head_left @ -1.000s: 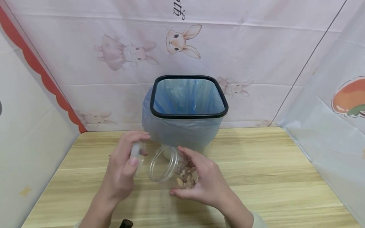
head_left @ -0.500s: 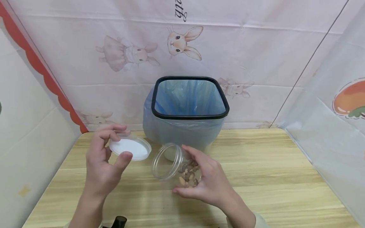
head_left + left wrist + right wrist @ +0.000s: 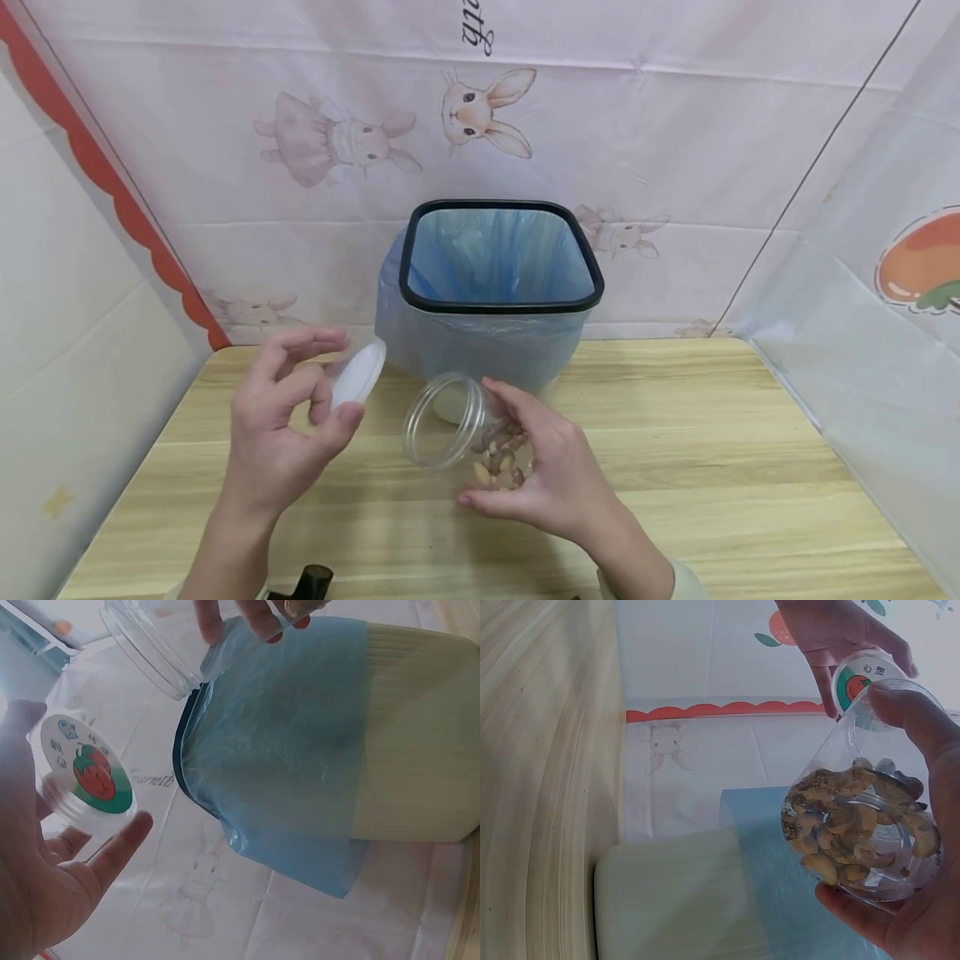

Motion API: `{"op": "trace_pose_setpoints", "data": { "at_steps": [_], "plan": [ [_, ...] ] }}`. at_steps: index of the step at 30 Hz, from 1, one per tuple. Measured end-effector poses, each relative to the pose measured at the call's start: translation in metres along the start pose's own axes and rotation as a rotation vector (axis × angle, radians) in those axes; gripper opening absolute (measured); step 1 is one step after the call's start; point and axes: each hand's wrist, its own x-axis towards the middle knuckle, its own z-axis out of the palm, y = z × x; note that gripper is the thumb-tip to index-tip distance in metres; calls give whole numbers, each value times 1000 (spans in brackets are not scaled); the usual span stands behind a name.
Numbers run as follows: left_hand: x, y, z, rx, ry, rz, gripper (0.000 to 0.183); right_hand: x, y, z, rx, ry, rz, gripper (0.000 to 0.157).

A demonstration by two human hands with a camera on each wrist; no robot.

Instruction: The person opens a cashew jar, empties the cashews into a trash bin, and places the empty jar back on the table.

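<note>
In the head view my left hand [image 3: 281,425] pinches a round screw lid [image 3: 360,375] between thumb and fingers, tilted on edge. The left wrist view shows the top of the lid [image 3: 96,776], printed with a red tomato-like face on green. My right hand [image 3: 558,467] grips a clear plastic jar [image 3: 474,429] round its body. The jar is uncapped and tilted, its mouth facing left towards the lid. Brown and tan nut- or shell-like pieces [image 3: 847,832] lie inside near its bottom, their exact kind unclear. Lid and jar are apart.
Behind the jar stands a pale bin [image 3: 420,735] lined with a blue bag and topped by a black rim [image 3: 502,307]. Its base is on the wooden table [image 3: 697,467]. A black cylindrical object [image 3: 313,579] shows at the front edge. Printed cloth walls [image 3: 637,150] enclose the table.
My left hand has moved left, drawing the lid away from the jar mouth. The lid was turned to show its white face, then tipped on edge. The right hand and jar have barely moved.
</note>
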Motion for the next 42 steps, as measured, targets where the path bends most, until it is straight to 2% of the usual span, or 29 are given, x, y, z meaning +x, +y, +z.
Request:
{"op": "trace_pose_setpoints", "data": {
  "at_steps": [4,7,9,14,20,25,34,42],
  "plan": [
    [3,2,1,24,-56,52,17,0,0,-1,0,2,-1,103],
    [4,4,1,56,-132,64,37,0,0,-1,4,1,2,102],
    [5,7,1,86,-185,58,44,0,0,-2,12,3,0,102],
    [4,9,-3,194,-283,33,42,0,0,-3,36,12,9,103],
    [1,2,-8,369,-418,-28,53,0,1,-5,69,14,25,104],
    [-3,-4,-7,477,-521,-56,51,0,1,-7,72,18,34,105],
    [-10,-11,-3,490,-651,-123,47,2,2,-9,76,18,38,105],
    [-13,-17,2,494,-721,-122,41,1,1,-9,80,23,48,104]
  ]
}}
